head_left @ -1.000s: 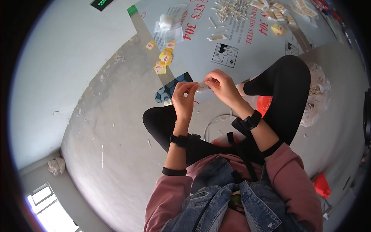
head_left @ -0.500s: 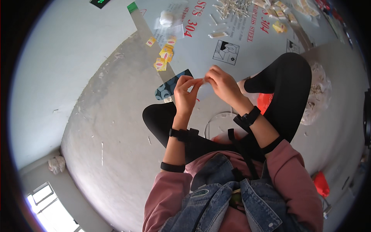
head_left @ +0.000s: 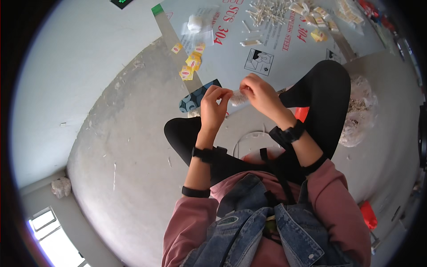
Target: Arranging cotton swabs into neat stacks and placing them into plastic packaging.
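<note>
Between my hands, above the near edge of the sheet, is a small clear plastic bag (head_left: 239, 99). My left hand (head_left: 213, 106) pinches its left side between thumb and fingers. My right hand (head_left: 261, 94) has its fingertips closed on the upper right part of the bag. Whether anything lies inside it is too blurred to tell. Beyond my hands, several yellow-and-white paper packets (head_left: 193, 61) lie on the left part of the sheet. Farther off are a loose pile of cotton swabs (head_left: 266, 13) and a small row of swabs (head_left: 251, 43).
The grey sheet (head_left: 231, 58) with red print spans the far side. On it are a white cotton wad (head_left: 194, 23), small packs (head_left: 321, 18) and a yellow packet (head_left: 317, 35). A patterned blue mat (head_left: 190, 103) lies left of my hands. A filled clear bag (head_left: 358, 111) stands right of my knee.
My hands have drawn slightly apart, and the small clear bag now shows stretched out between them. The view has shifted a little.
</note>
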Available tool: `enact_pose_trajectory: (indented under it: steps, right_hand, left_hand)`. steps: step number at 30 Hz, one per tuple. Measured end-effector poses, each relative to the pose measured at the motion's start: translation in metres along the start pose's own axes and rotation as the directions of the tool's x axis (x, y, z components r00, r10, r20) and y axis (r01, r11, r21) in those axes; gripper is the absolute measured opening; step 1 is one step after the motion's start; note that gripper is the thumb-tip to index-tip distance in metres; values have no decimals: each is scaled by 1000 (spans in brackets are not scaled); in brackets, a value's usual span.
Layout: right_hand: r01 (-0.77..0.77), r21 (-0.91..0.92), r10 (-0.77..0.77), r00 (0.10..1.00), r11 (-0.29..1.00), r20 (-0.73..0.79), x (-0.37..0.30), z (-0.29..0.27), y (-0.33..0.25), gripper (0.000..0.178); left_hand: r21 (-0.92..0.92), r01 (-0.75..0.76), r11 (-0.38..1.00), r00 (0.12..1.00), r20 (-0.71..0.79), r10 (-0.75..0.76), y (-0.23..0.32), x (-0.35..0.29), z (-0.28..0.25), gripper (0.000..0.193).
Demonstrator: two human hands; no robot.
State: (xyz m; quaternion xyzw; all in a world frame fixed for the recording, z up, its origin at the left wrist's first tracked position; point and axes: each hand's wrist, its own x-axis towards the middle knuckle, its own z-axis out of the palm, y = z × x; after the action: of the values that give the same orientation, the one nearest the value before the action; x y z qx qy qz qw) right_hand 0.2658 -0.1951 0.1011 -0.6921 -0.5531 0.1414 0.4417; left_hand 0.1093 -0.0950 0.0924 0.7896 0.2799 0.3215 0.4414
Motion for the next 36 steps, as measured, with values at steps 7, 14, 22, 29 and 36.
enact_pose_trajectory:
  steps: [7, 14, 22, 29, 36]
  right_hand:
    - [-106, 296, 71, 990, 949, 124, 13, -76, -80, 9]
    - [150, 239, -157, 988, 959, 10, -4, -86, -127, 7]
    - [36, 301, -71, 992, 953, 106, -36, -119, -143, 10]
    - [-209, 669, 227, 972, 713, 61, -51, -152, -127, 12]
    - [-312, 940, 241, 931, 138, 274, -66, -125, -104, 16]
  left_hand:
    - [-42, -30, 999, 999, -27, 29, 98, 2, -48, 9]
    - [-27, -131, 991, 991, 37, 132, 147, -8, -65, 16]
    - [-60, -191, 980, 977, 82, 195, 156, -26, -73, 14]
    - [-387, -20, 922, 1000, -19, 13, 135, -38, -99, 5]
    - [-770, 291, 568, 934, 357, 6, 140, -65, -36, 109]
